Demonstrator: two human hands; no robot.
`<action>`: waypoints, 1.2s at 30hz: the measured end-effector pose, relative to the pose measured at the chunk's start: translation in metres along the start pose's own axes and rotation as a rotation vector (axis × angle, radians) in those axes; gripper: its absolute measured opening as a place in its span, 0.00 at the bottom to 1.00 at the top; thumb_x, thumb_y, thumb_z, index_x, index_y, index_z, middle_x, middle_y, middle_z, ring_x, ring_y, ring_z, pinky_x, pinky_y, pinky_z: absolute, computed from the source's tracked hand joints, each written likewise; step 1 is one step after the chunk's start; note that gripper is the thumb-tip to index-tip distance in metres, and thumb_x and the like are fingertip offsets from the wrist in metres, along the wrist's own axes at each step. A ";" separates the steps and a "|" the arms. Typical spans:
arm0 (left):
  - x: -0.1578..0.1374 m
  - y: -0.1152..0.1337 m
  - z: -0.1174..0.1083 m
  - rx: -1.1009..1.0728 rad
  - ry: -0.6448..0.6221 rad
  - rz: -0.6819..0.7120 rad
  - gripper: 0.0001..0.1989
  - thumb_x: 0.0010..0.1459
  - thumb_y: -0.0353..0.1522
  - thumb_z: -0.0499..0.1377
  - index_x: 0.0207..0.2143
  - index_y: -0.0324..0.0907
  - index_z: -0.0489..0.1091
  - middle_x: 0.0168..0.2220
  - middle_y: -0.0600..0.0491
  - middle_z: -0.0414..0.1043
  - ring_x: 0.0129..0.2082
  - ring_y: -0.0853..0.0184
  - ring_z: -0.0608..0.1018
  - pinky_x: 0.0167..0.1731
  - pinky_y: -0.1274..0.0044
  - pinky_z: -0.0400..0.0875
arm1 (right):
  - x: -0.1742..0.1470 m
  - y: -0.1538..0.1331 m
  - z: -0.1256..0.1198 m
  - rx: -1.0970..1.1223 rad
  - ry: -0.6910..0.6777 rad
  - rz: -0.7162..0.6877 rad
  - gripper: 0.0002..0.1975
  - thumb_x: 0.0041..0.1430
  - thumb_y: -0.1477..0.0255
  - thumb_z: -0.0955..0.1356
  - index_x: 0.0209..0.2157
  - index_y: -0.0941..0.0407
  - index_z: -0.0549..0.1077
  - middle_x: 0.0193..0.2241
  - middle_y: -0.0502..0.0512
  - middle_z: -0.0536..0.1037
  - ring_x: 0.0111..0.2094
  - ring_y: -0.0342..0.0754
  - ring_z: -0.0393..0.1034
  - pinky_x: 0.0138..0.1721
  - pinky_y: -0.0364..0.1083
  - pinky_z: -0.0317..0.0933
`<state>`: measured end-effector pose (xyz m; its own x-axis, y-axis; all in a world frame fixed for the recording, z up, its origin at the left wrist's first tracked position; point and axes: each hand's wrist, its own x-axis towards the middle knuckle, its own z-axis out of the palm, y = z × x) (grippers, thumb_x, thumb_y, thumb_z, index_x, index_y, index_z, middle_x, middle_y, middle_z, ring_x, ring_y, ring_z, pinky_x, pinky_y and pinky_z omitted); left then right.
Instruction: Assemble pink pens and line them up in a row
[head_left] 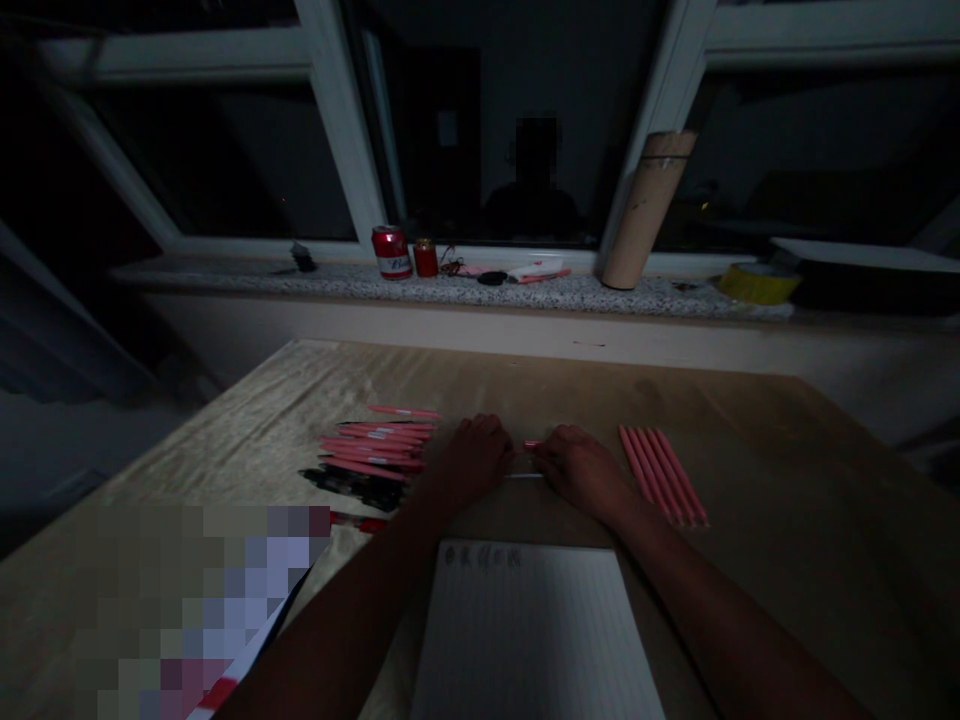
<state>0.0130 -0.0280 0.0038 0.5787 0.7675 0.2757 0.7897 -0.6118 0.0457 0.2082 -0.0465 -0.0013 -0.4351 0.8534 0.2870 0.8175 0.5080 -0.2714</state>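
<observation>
Head camera shows the right hand (576,465) pinching a pink pen piece (531,444) at mid-desk (787,580); the left hand (476,458) curls just beside it, its grip too dark to tell. Loose pink pens (379,445) lie leftward, a pen row (660,473) rightward, a lined notebook (536,630) nearer.

The left forearm (360,600) and right forearm (720,600) are bare as far as they show, narrowing toward the left hand (478,455) and right hand (583,467), which are bare too. Finer details are lost in dim light.
</observation>
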 end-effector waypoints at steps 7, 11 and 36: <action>-0.001 0.003 -0.005 -0.031 0.022 0.012 0.09 0.59 0.34 0.50 0.33 0.39 0.66 0.36 0.50 0.65 0.39 0.63 0.67 0.40 0.70 0.59 | 0.002 -0.001 -0.003 -0.089 -0.061 -0.002 0.10 0.59 0.70 0.62 0.35 0.55 0.75 0.30 0.56 0.72 0.36 0.47 0.65 0.36 0.43 0.54; -0.001 0.003 -0.003 -0.058 0.027 0.013 0.10 0.59 0.35 0.50 0.34 0.39 0.66 0.36 0.50 0.66 0.38 0.64 0.67 0.40 0.71 0.59 | 0.002 0.000 -0.003 -0.093 -0.059 0.000 0.09 0.59 0.70 0.62 0.34 0.56 0.74 0.30 0.55 0.72 0.35 0.47 0.65 0.36 0.43 0.55; 0.004 0.003 -0.007 -0.199 -0.008 0.053 0.14 0.61 0.36 0.48 0.35 0.39 0.70 0.33 0.50 0.71 0.34 0.66 0.70 0.38 0.74 0.60 | -0.012 0.000 -0.007 0.224 0.197 -0.078 0.08 0.60 0.72 0.61 0.36 0.56 0.71 0.32 0.56 0.75 0.36 0.49 0.68 0.39 0.48 0.62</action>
<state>0.0164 -0.0284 0.0113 0.6209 0.7341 0.2749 0.7025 -0.6767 0.2204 0.2163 -0.0576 0.0014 -0.3938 0.7831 0.4813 0.6717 0.6026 -0.4309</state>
